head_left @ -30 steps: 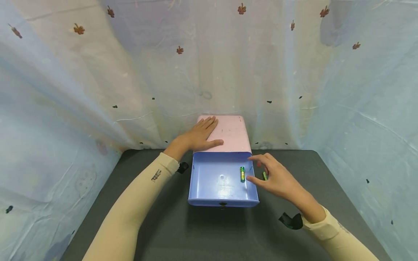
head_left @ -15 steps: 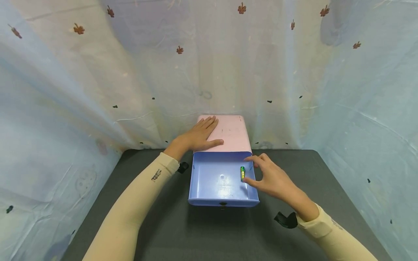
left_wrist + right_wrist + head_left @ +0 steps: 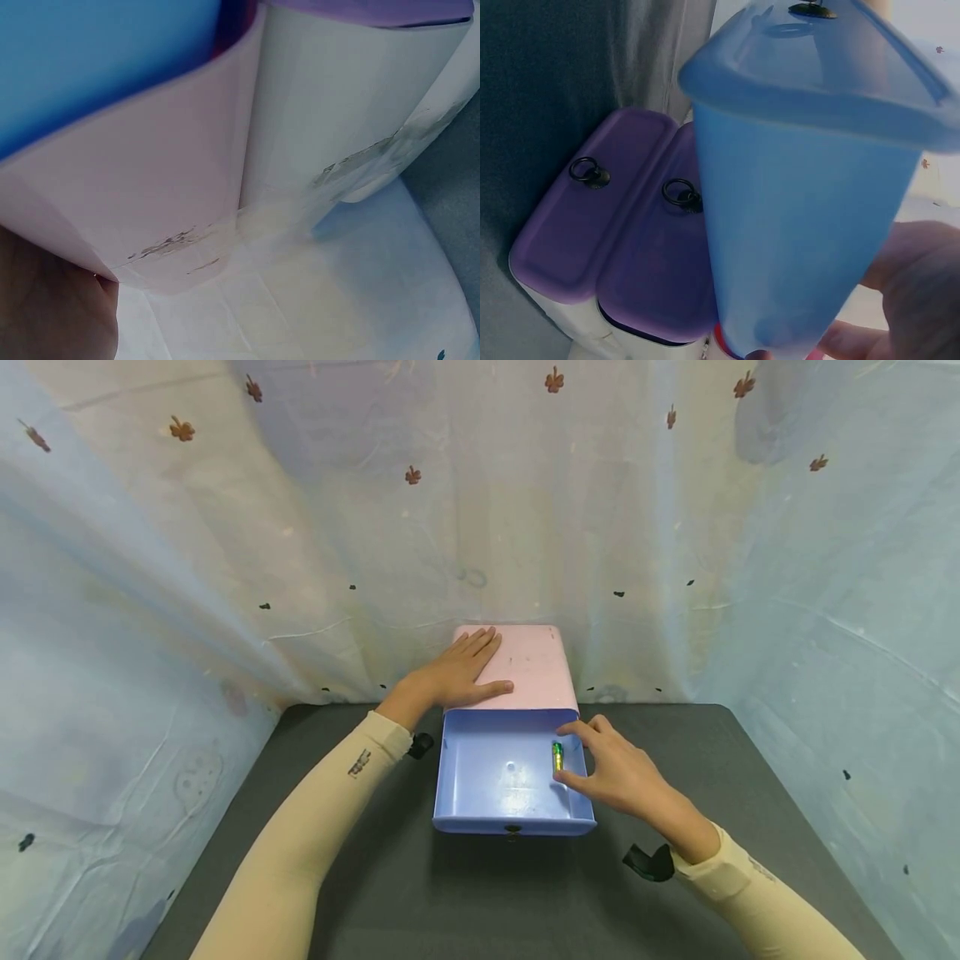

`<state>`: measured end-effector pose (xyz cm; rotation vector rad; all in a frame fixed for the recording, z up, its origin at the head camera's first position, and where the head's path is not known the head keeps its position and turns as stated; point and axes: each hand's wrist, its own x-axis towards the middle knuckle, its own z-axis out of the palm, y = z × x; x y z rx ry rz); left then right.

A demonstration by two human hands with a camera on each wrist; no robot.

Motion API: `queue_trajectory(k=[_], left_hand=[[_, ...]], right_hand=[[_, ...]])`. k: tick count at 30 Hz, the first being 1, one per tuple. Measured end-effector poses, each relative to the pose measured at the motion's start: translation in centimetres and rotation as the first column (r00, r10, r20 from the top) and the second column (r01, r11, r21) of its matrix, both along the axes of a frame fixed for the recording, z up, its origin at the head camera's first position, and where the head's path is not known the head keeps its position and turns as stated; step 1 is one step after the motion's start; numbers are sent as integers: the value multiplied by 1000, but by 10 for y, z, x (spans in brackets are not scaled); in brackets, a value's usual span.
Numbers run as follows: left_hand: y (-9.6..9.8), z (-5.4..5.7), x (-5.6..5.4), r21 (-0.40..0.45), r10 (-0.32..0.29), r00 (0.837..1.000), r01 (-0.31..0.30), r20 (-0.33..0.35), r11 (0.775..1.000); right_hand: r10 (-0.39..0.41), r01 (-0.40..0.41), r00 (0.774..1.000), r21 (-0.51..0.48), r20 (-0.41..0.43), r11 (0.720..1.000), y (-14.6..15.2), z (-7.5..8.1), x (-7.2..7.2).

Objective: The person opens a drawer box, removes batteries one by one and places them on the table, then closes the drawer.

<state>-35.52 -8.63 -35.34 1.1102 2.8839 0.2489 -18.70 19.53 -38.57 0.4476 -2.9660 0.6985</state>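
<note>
My left hand [image 3: 455,677] rests flat, fingers spread, on the pink top [image 3: 532,664] of a small drawer cabinet. A light blue drawer [image 3: 487,777] is pulled out toward me. Inside it, near its right wall, lies a green and yellow battery [image 3: 557,757]. Over that wall reaches my right hand [image 3: 618,768], thumb near the battery's front end and index finger beyond its back end, with a gap between them. Contact with the battery cannot be made out. In the right wrist view the drawer [image 3: 802,217] hides most of the fingers [image 3: 855,339].
In the right wrist view, two purple drawer fronts [image 3: 656,255] with black ring pulls [image 3: 680,193] sit below the blue drawer. The cabinet stands on a dark table [image 3: 495,902], against a patterned curtain [image 3: 480,527] that also rises at both sides.
My right hand has moved left over the drawer's right wall, closer to the battery. A second battery seen behind that hand is now hidden. My left hand has stayed put.
</note>
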Motion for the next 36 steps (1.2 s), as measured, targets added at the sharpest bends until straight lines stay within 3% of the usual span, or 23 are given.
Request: queue_trajectory(k=[36], left_hand=[[0,0,1,11,0,1000,0,12,1000]], right_hand=[[2,-3,1000,148,10,989,-9,5,-8]])
